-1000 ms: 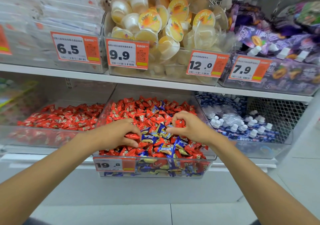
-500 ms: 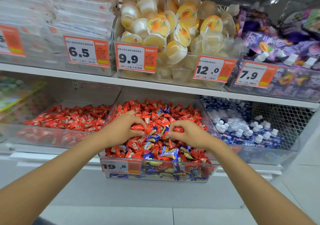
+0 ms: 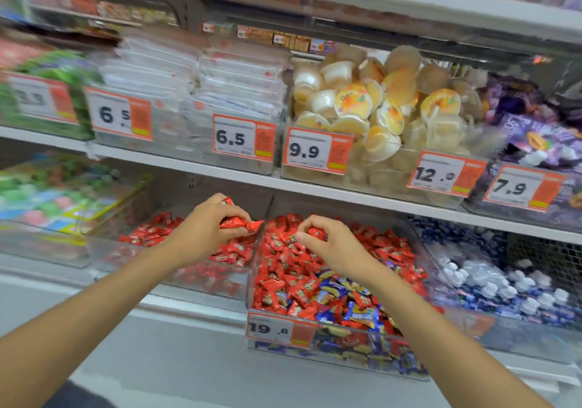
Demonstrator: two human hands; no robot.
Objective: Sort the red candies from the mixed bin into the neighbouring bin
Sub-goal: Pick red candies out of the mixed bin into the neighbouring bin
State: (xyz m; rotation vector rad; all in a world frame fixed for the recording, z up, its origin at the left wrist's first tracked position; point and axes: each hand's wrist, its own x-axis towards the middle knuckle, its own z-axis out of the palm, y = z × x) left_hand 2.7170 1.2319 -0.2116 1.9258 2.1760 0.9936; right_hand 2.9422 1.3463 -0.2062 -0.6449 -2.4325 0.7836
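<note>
Here, left hand (image 3: 201, 231) grips red candies (image 3: 241, 222) above the neighbouring bin (image 3: 110, 256); right hand (image 3: 330, 247) pinches 1 red candy (image 3: 317, 233) over the mixed bin (image 3: 362, 354)

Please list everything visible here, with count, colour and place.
mixed bin: one, clear, lower centre
neighbour bin: one, clear, left of it
red candies: many, red, both bins
blue candies: many, blue, mixed bin
jelly cups: many, yellow-white, upper shelf
pouches: many, blue-white, lower right
price tags: several, orange-white, bin fronts
left hand: holds red candies over neighbour bin
right hand: pinches red candy over mixed bin
</note>
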